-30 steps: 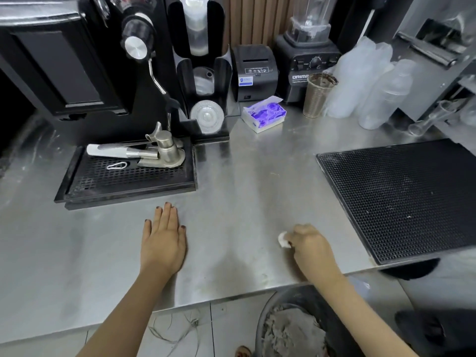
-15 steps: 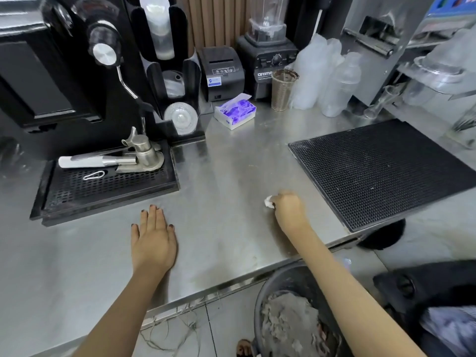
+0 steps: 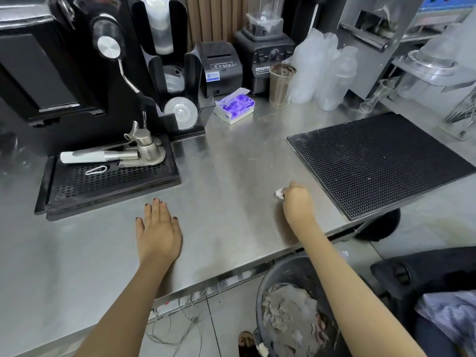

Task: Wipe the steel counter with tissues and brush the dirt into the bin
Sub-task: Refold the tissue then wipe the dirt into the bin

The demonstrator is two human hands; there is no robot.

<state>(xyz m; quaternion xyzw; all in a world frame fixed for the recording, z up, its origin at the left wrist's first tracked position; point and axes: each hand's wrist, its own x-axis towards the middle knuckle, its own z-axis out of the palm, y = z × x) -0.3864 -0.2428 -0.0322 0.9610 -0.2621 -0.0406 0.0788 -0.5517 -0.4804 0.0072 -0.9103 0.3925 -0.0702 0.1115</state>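
Brushed steel fills most of the view: the steel counter (image 3: 231,181) runs from a coffee machine's drip tray (image 3: 103,186) on the left to a black mat (image 3: 373,161) on the right, with a tissue box (image 3: 234,106) near the back among the appliances. The right hand (image 3: 296,202) sits on the bare strip just beside the mat's near left corner, its fingers curled into a fist around a small wad of white tissue (image 3: 279,194), of which only a scrap shows at the thumb side, touching or nearly touching the metal. The left hand (image 3: 158,230) lies flat on the counter well apart to the left, palm down, fingers straight and together, holding nothing and apparently bracing. The bin (image 3: 277,270) stands on the floor under the counter's near edge, already holding crumpled grey waste, and it lies almost straight back along the right forearm, toward the person. That line is what the coming stroke likely turns on: the right hand is clearly the nearer of the two, so a pull of the tissue toward the body would carry dirt over the edge and down into the open mouth. Any crumbs on the steel are too small to make out, and a stroke drifting leftward risks dropping them on the floor beside the rim.
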